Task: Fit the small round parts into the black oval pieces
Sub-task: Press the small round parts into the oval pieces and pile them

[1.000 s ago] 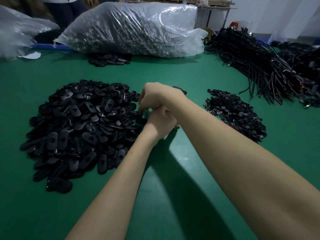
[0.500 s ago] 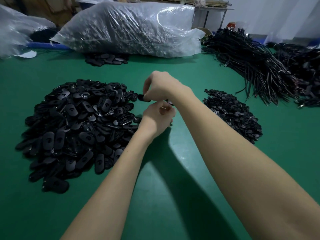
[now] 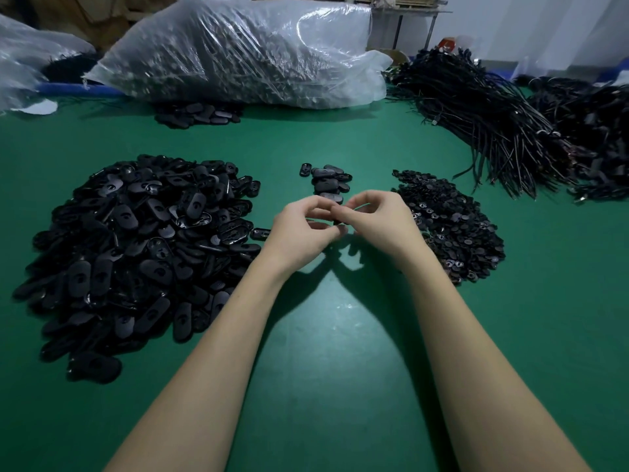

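A large heap of black oval pieces [image 3: 136,240] covers the left of the green table [image 3: 340,352]. A smaller heap of small round parts [image 3: 449,226] lies on the right. Between them, my left hand [image 3: 303,229] and my right hand [image 3: 377,223] meet fingertip to fingertip above the table. Together they pinch one black oval piece [image 3: 338,218], mostly hidden by the fingers. I cannot tell whether a round part is in the grip. Just beyond the hands lies a small cluster of oval pieces [image 3: 328,180].
A big clear plastic bag [image 3: 245,52] full of dark parts lies across the back, with a few oval pieces [image 3: 197,114] in front of it. Bundles of black cords [image 3: 493,120] fill the back right. Another plastic bag [image 3: 23,69] is at far left.
My right arm has uncrossed and swung from the oval heap's edge to the right. Both hands now meet side by side in the middle, uncovering the small cluster behind them.
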